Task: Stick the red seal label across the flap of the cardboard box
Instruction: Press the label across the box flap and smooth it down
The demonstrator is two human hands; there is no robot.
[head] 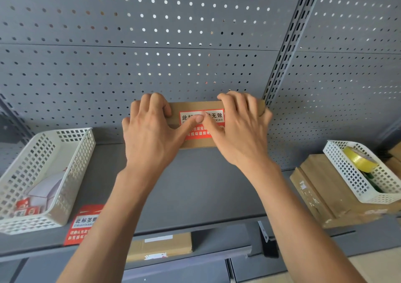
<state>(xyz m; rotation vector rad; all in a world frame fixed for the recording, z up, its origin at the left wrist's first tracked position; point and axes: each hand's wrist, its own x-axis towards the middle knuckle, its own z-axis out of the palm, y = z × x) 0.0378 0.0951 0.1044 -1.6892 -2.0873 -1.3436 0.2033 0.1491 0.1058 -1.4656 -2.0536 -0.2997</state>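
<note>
Your left hand [149,130] and right hand [240,128] both grip the flat brown cardboard box [195,106]; their thumbs press the red rectangular seal label [213,117] lying between them, across the flap.

Bare forearms — no sleeves, rings or watch.

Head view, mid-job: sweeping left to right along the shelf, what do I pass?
White basket of labels → loose red label sheet → left hand → red seal label on the cardboard box → right hand → white basket with yellow tape roll.
</note>
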